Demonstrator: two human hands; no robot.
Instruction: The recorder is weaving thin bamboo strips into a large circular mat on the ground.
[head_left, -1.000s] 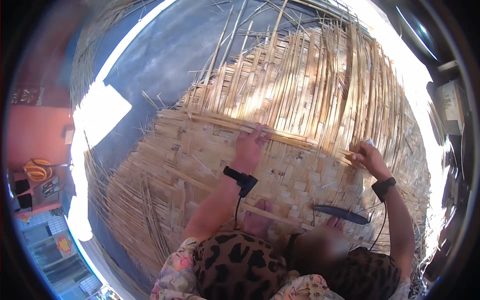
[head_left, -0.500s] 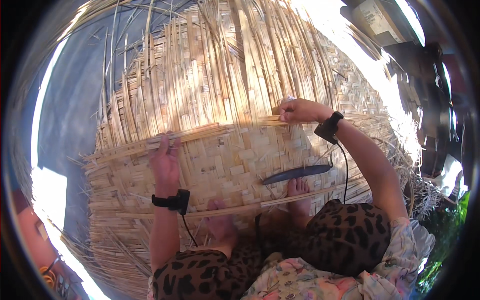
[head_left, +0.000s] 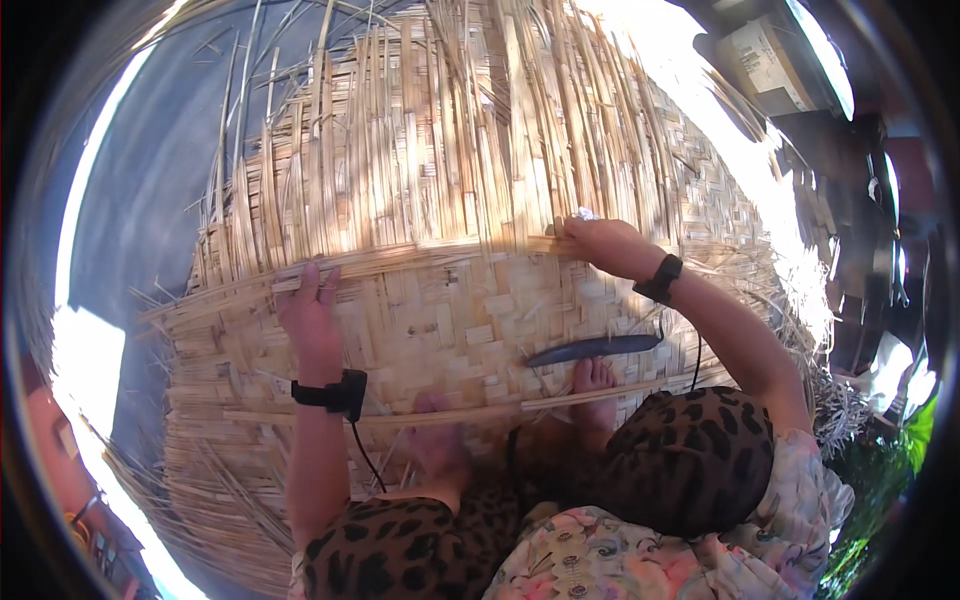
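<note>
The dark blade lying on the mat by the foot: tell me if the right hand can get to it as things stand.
Probably yes. The dark blade lies uncovered on the woven mat, just below the right hand, which grips a bamboo strip and would have to release it.

A: What differs from one second ago?

B: The view has swung. The woven bamboo mat then sat right of centre with grey floor beside it; it now fills the middle.

A: Left hand?

B: The left hand lay near the centre of the long crosswise strip. It now presses the strip's left part, fingers flat, well away from the other hand.

A: Right hand?

B: The right hand has moved from the mat's right edge to the strip's right end, pinching it.

A: Other changes?

B: The dark blade appears closer to the bare foot, directly below the right wrist.
</note>
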